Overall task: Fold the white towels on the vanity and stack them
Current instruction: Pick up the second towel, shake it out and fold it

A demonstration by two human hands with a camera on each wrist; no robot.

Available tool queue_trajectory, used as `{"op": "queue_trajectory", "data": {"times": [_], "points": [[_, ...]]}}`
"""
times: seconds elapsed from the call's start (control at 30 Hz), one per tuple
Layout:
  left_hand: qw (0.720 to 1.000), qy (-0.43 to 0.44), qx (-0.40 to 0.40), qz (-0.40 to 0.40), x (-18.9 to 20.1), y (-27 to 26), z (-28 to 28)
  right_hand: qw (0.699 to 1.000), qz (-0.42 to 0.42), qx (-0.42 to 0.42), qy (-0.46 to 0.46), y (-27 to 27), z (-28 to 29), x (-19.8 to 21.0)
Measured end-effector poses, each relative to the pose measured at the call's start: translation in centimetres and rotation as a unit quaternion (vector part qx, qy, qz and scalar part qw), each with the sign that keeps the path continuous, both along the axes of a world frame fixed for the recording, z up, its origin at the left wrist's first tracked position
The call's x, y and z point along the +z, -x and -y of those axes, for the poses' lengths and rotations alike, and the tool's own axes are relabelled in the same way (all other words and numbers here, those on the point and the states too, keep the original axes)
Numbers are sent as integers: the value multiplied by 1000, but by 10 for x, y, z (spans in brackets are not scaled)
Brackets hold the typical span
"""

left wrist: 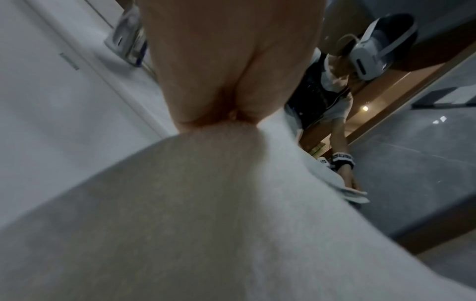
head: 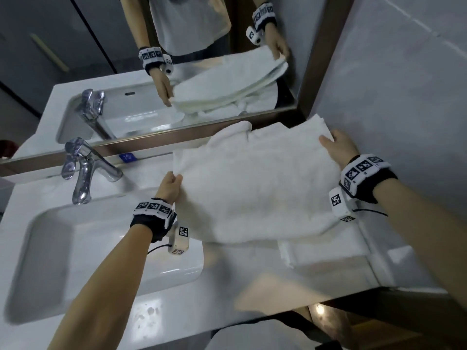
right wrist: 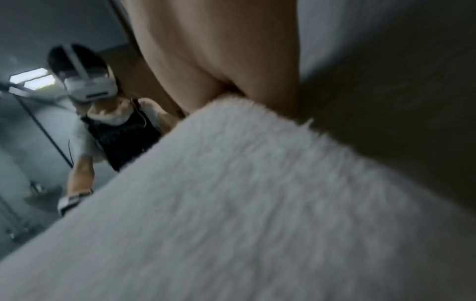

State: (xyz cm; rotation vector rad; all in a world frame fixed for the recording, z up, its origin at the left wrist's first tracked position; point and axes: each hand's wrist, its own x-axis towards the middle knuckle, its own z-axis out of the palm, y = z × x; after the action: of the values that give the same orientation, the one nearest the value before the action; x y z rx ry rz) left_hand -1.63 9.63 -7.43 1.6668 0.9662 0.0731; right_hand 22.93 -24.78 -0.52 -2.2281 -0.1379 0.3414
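A folded white towel hangs lifted above the right side of the vanity. My left hand pinches its left edge, and my right hand grips its far right corner. Both wrist views show the towel filling the frame beneath each hand, with the fingertips hidden in the fabric. A folded towel lies on the counter below the held one. Another crumpled towel sits behind, against the mirror.
A white sink basin with a chrome faucet takes up the vanity's left half. The mirror runs along the back in a brown frame. A grey tiled wall closes the right side. Floor shows beyond the counter's front edge.
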Motion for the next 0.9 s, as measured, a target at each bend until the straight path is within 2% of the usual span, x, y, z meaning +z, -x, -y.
{"op": "queue_trajectory", "data": {"times": [0.1,0.23,0.33,0.4,0.5,0.6,0.67,0.73,0.8,0.87,0.9], "points": [[993,67,-13,-95,-11,9,13,993,-68,37,86,5,10,-6],[985,102,-24,-135,-22,29,24,989,-124,23,77,22,27,-16],[986,120,-18,-116,-23,39,30,990,-130,19,56,36,33,-19],[988,126,6,-84,-19,41,34,993,-103,31,58,41,34,-17],[990,131,42,-15,-13,40,36,998,-41,36,14,45,33,-8],[994,83,65,21,-8,40,38,999,16,26,-26,46,28,1],[997,44,68,21,-8,40,42,999,23,26,-25,43,23,4],[998,23,60,-12,-8,40,47,998,-27,41,38,38,21,1],[996,25,24,-84,-8,41,52,986,-106,45,119,35,24,-6],[985,32,-19,-171,-5,45,57,979,-139,39,144,35,28,-11],[981,41,-23,-191,-3,47,59,980,-142,34,133,35,30,-12]]}}
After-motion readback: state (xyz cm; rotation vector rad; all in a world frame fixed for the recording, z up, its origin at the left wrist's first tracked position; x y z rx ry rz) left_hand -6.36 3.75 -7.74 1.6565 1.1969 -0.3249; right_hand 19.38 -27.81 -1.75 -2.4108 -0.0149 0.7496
